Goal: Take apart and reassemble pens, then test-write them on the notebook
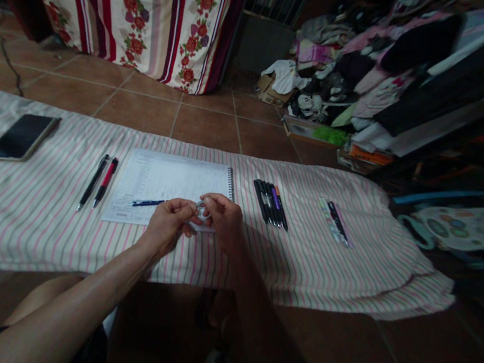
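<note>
My left hand [172,220] and my right hand [222,214] meet over the lower edge of a spiral notebook [179,175]. Between their fingertips is a small, clear or whitish object [201,212], pinched from both sides; its kind is too small and blurred to make out. Just left of my left hand, a blue pen [148,202] lies on the page. A black pen [92,183] and a red and black pen [106,183] lie side by side left of the notebook. To its right is a row of several pens [269,204], mostly black.
A smartphone [22,138] lies at the left on the striped cloth [48,225] covering the table. More slim items [335,222] lie at the right. Beyond are a floral curtain [158,11], tiled floor [143,109] and a heap of clothes [345,63].
</note>
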`<state>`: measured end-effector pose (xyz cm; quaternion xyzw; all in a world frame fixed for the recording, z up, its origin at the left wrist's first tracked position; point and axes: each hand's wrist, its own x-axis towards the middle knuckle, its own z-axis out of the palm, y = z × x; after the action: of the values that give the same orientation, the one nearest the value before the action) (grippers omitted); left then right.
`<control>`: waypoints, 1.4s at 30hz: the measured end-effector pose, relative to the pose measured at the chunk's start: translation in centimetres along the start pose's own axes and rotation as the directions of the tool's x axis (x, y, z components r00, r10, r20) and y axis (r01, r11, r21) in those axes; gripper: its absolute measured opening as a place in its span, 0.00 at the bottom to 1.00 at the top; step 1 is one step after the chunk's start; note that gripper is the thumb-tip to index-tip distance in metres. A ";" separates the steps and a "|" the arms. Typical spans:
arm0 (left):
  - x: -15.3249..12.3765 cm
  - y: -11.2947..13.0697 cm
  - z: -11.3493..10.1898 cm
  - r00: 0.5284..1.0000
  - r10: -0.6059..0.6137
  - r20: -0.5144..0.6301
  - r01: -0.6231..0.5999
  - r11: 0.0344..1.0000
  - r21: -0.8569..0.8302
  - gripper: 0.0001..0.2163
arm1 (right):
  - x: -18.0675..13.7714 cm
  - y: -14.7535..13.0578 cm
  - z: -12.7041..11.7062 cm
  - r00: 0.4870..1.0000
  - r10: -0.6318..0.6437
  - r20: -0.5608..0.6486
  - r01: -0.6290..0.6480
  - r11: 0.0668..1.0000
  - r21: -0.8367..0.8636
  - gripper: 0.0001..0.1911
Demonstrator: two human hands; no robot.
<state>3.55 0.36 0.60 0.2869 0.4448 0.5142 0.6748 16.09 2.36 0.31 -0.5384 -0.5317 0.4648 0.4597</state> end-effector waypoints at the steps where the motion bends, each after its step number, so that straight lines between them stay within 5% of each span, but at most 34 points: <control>1: 0.0 0.0 0.0 1.000 -0.005 0.002 0.005 1.000 0.003 0.12 | 0.0 0.0 0.0 1.000 -0.003 0.000 0.003 1.000 -0.013 0.12; 15: 0.1 0.0 0.1 1.000 0.005 -0.013 -0.004 0.999 0.054 0.07 | -0.4 -0.1 0.0 0.999 -0.035 0.007 0.035 0.998 -0.047 0.12; 24: -0.4 0.4 0.3 0.999 -0.005 -0.042 0.005 1.000 0.019 0.11 | -0.3 0.1 0.0 0.998 -0.013 -0.065 0.011 1.000 -0.027 0.13; 42: 0.0 -0.2 0.6 0.995 0.083 -0.047 -0.082 0.997 0.014 0.14 | -0.2 1.0 -0.1 0.998 -0.058 -0.021 0.058 0.998 -0.040 0.09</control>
<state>4.18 0.37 0.67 0.2968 0.4516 0.5456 0.6405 16.35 2.19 -0.70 -0.5368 -0.5511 0.4348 0.4681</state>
